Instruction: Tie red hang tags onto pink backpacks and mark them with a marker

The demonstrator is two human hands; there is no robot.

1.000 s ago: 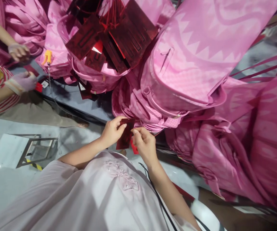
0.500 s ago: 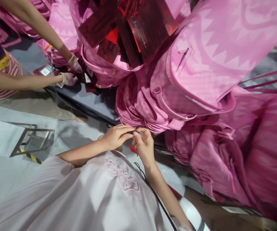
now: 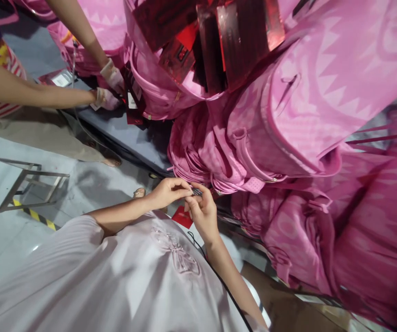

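My left hand (image 3: 169,191) and my right hand (image 3: 201,213) meet fingertip to fingertip at the table's edge, both pinched on one small dark piece (image 3: 196,192) that I cannot make out. A red tag (image 3: 182,216) hangs just below them. Right above the hands lies a heap of pink backpacks (image 3: 288,115), the nearest one with a zigzag pattern. A bundle of dark red shiny hang tags (image 3: 215,37) rests on top of the heap.
At the upper left a co-worker's gloved hands (image 3: 110,87) handle tags and pink bags on the grey table (image 3: 132,138). A metal stool frame (image 3: 29,184) stands on the floor by yellow-black tape (image 3: 37,216). More pink bags fill the right side.
The dark red tag I held up a second ago is no longer between my fingers; both hands now pinch a small piece. The co-worker's hands reached in towards the bags. My view shifted.
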